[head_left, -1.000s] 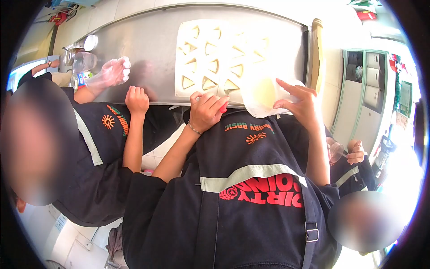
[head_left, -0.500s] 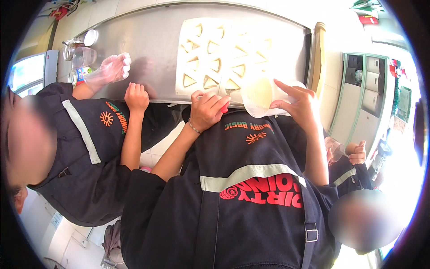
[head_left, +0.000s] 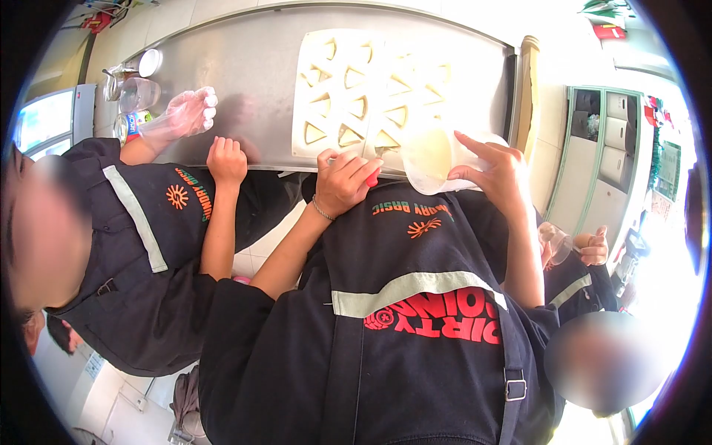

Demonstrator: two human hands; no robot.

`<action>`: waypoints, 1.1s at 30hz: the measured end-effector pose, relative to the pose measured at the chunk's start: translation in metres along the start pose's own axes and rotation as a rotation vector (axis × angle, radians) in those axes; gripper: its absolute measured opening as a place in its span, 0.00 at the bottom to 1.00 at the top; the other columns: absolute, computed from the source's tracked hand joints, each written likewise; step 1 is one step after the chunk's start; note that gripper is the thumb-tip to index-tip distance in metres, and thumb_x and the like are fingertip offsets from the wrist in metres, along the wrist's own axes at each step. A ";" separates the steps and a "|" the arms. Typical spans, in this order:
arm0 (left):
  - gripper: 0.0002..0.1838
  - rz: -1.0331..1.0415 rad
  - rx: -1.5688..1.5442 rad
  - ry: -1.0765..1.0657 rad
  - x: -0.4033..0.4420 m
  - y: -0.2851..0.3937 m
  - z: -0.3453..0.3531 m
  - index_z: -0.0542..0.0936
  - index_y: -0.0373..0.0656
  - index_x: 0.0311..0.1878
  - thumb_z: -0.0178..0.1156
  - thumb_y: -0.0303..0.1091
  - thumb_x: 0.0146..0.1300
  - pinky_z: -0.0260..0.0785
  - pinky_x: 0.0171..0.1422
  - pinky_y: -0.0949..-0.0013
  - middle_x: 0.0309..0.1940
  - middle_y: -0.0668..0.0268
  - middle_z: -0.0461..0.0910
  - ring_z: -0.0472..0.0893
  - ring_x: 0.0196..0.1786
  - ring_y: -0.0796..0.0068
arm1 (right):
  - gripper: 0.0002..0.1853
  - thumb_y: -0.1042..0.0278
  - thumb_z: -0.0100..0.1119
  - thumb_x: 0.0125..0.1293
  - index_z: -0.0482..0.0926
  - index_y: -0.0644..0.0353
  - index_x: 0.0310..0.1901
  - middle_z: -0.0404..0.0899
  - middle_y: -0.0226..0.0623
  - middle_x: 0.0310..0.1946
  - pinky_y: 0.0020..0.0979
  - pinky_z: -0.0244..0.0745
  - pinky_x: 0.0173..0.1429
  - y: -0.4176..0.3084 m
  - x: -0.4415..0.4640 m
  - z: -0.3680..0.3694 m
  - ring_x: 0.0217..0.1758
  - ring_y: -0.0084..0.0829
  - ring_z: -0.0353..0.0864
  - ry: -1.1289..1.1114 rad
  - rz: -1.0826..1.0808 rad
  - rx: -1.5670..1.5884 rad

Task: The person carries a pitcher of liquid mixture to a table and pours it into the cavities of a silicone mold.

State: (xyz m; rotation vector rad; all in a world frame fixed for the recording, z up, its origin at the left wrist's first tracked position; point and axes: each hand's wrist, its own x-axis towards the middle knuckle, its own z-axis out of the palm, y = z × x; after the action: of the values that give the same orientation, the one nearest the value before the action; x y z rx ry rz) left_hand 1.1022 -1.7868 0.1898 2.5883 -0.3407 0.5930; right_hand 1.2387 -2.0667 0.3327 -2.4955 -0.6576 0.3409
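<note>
My left hand (head_left: 341,182) is closed around a small red handle (head_left: 373,178) at the table's near edge; the tool's far end is hard to make out. My right hand (head_left: 493,169) grips the rim of a translucent plastic bowl (head_left: 415,176), thumb and fingers apart across it. The bowl is tilted, and something pale yellow shows inside. Just beyond my hands lies a white sheet (head_left: 302,111) bearing rows of pale, wedge-shaped pieces (head_left: 348,136). Glare washes out the sheet's right part.
A co-worker's gloved hand (head_left: 194,113) and bare fist (head_left: 226,159) are at the steel table (head_left: 245,59) on my left. Jars, a can (head_left: 133,122) and a clear cup (head_left: 139,94) stand at its left end. Another person on my right holds a clear cup (head_left: 556,241).
My hands, the bowl and the red handle stay practically in place. The person on my right has shifted their hand and cup slightly.
</note>
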 end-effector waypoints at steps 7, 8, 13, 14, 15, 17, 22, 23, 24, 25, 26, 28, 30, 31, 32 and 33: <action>0.12 0.009 -0.002 0.001 0.000 0.000 -0.001 0.91 0.59 0.52 0.77 0.39 0.66 0.58 0.63 0.58 0.36 0.80 0.83 0.81 0.47 0.76 | 0.39 0.42 0.86 0.49 0.92 0.53 0.62 0.92 0.45 0.37 0.39 0.82 0.47 0.000 -0.002 0.001 0.37 0.41 0.90 0.007 0.006 0.018; 0.12 0.010 -0.003 0.002 0.000 0.000 0.000 0.91 0.59 0.52 0.77 0.39 0.66 0.58 0.63 0.58 0.36 0.80 0.83 0.81 0.47 0.76 | 0.39 0.42 0.86 0.49 0.92 0.53 0.62 0.92 0.46 0.37 0.39 0.82 0.47 0.000 -0.002 0.001 0.37 0.42 0.90 0.010 -0.001 0.016; 0.12 0.007 -0.007 0.001 -0.001 0.000 0.001 0.91 0.59 0.52 0.76 0.38 0.65 0.58 0.63 0.58 0.36 0.80 0.83 0.81 0.47 0.76 | 0.37 0.48 0.88 0.50 0.91 0.52 0.64 0.94 0.47 0.49 0.39 0.85 0.54 -0.007 -0.001 -0.005 0.48 0.43 0.94 -0.077 0.095 -0.014; 0.12 0.007 -0.007 0.002 -0.001 0.000 0.001 0.91 0.59 0.52 0.76 0.38 0.65 0.58 0.63 0.58 0.36 0.80 0.83 0.81 0.47 0.76 | 0.38 0.47 0.88 0.50 0.91 0.52 0.63 0.94 0.47 0.49 0.39 0.85 0.54 -0.007 -0.001 -0.005 0.47 0.43 0.94 -0.074 0.093 -0.015; 0.12 0.006 -0.008 -0.001 -0.002 0.000 0.001 0.91 0.59 0.52 0.76 0.38 0.65 0.58 0.63 0.58 0.36 0.80 0.83 0.81 0.47 0.76 | 0.38 0.47 0.88 0.50 0.91 0.52 0.63 0.94 0.47 0.49 0.39 0.85 0.54 -0.008 -0.001 -0.005 0.47 0.43 0.94 -0.072 0.090 -0.018; 0.12 0.004 -0.008 -0.003 -0.003 0.000 0.000 0.91 0.59 0.52 0.77 0.39 0.65 0.58 0.63 0.57 0.37 0.80 0.83 0.81 0.47 0.76 | 0.38 0.47 0.88 0.50 0.91 0.52 0.63 0.94 0.47 0.49 0.39 0.85 0.54 -0.007 -0.002 -0.005 0.47 0.43 0.94 -0.069 0.087 -0.018; 0.13 -0.003 -0.005 0.025 -0.003 0.002 -0.005 0.90 0.59 0.53 0.75 0.38 0.66 0.59 0.64 0.58 0.34 0.80 0.80 0.80 0.45 0.78 | 0.37 0.48 0.88 0.50 0.91 0.53 0.63 0.94 0.47 0.49 0.38 0.85 0.53 -0.006 -0.002 -0.004 0.46 0.43 0.94 -0.068 0.090 -0.010; 0.13 -0.002 -0.005 0.025 -0.003 0.002 -0.006 0.90 0.59 0.53 0.75 0.38 0.66 0.59 0.64 0.58 0.34 0.80 0.80 0.80 0.45 0.78 | 0.38 0.46 0.88 0.49 0.92 0.53 0.62 0.93 0.47 0.44 0.39 0.84 0.50 -0.004 -0.003 -0.002 0.43 0.43 0.92 -0.041 0.058 -0.003; 0.12 -0.020 -0.015 0.044 -0.003 0.002 -0.007 0.90 0.59 0.53 0.75 0.38 0.66 0.59 0.64 0.58 0.34 0.80 0.80 0.81 0.45 0.78 | 0.38 0.43 0.87 0.49 0.92 0.54 0.61 0.92 0.47 0.39 0.39 0.83 0.48 -0.002 -0.004 -0.001 0.39 0.43 0.91 -0.015 0.026 0.004; 0.12 -0.036 -0.024 0.064 -0.003 0.002 -0.008 0.90 0.59 0.52 0.75 0.39 0.66 0.59 0.64 0.58 0.35 0.80 0.81 0.81 0.46 0.77 | 0.38 0.43 0.87 0.49 0.92 0.54 0.61 0.92 0.47 0.39 0.39 0.83 0.48 0.001 -0.004 0.000 0.39 0.43 0.91 -0.014 0.026 0.004; 0.12 -0.036 -0.024 0.064 -0.002 0.001 -0.007 0.90 0.59 0.52 0.75 0.39 0.66 0.59 0.64 0.58 0.35 0.80 0.81 0.81 0.46 0.77 | 0.38 0.44 0.87 0.50 0.92 0.55 0.61 0.93 0.48 0.41 0.39 0.84 0.49 0.003 -0.004 0.001 0.40 0.43 0.92 -0.004 0.020 0.024; 0.12 -0.033 -0.020 0.071 0.000 -0.001 -0.006 0.91 0.59 0.52 0.76 0.39 0.66 0.59 0.64 0.58 0.36 0.81 0.82 0.81 0.46 0.77 | 0.37 0.45 0.88 0.50 0.92 0.55 0.61 0.93 0.49 0.43 0.39 0.84 0.50 0.004 -0.004 0.000 0.41 0.44 0.93 0.006 0.014 0.044; 0.12 -0.028 -0.019 0.069 0.000 -0.001 -0.007 0.91 0.59 0.53 0.76 0.39 0.66 0.59 0.64 0.58 0.36 0.81 0.83 0.81 0.46 0.77 | 0.37 0.47 0.88 0.50 0.92 0.56 0.62 0.93 0.51 0.46 0.39 0.85 0.52 0.001 -0.004 -0.005 0.45 0.45 0.94 -0.026 0.085 0.095; 0.13 -0.024 -0.019 0.066 -0.001 0.000 -0.008 0.91 0.59 0.53 0.76 0.39 0.66 0.59 0.64 0.58 0.36 0.81 0.83 0.81 0.46 0.76 | 0.37 0.47 0.88 0.50 0.92 0.56 0.62 0.93 0.51 0.46 0.39 0.85 0.52 0.003 -0.005 -0.006 0.45 0.45 0.94 -0.024 0.086 0.093; 0.13 -0.023 -0.019 0.066 -0.002 0.000 -0.009 0.91 0.59 0.53 0.76 0.39 0.66 0.59 0.64 0.58 0.36 0.81 0.83 0.81 0.46 0.76 | 0.38 0.47 0.89 0.50 0.91 0.56 0.62 0.93 0.50 0.45 0.38 0.85 0.51 0.006 -0.007 -0.006 0.43 0.42 0.94 -0.013 0.092 0.119; 0.13 -0.029 -0.029 0.068 -0.004 0.001 -0.011 0.91 0.58 0.52 0.77 0.38 0.64 0.60 0.64 0.58 0.38 0.81 0.86 0.81 0.46 0.75 | 0.38 0.47 0.89 0.50 0.91 0.56 0.63 0.94 0.50 0.45 0.37 0.84 0.51 0.009 -0.008 -0.007 0.41 0.39 0.93 -0.002 0.097 0.146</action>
State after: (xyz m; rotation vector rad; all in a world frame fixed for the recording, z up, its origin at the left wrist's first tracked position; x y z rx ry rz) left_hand 1.0944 -1.7815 0.1968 2.5343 -0.2866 0.6599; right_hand 1.2381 -2.0801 0.3340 -2.3925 -0.4944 0.4122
